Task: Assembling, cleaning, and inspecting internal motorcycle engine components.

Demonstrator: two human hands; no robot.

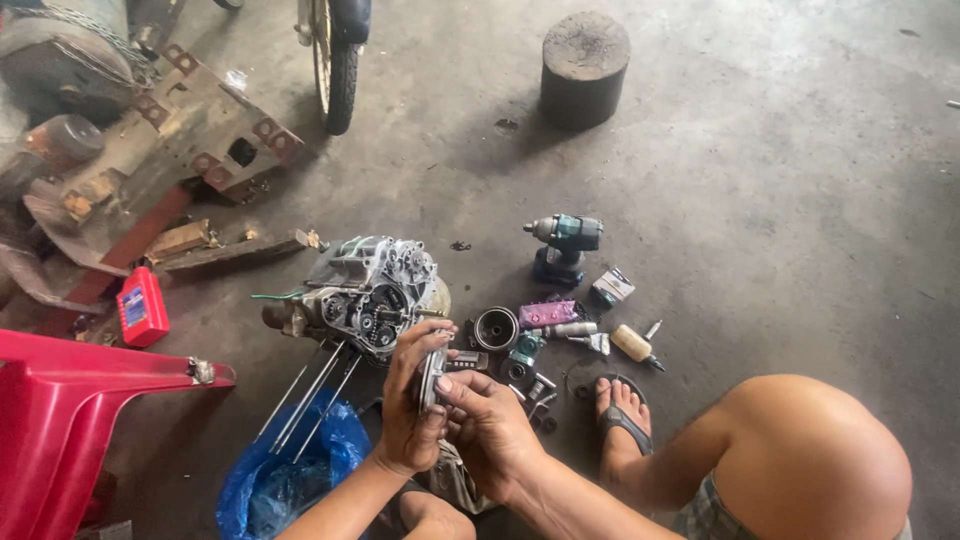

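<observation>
We see left hand (410, 405) and right hand (492, 432) both clasping a small grey metal part (432, 372) above the floor (780, 200), engine block (365, 290) just beyond.

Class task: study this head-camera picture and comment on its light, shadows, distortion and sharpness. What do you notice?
Head view: soft, even daylight, no harsh glare; the block casts a faint shadow toward the lower left; wide-lens distortion bends the edges, stretching the knee; the engine is fairly sharp, while the small part held by left hand and right hand is slightly soft.
</observation>
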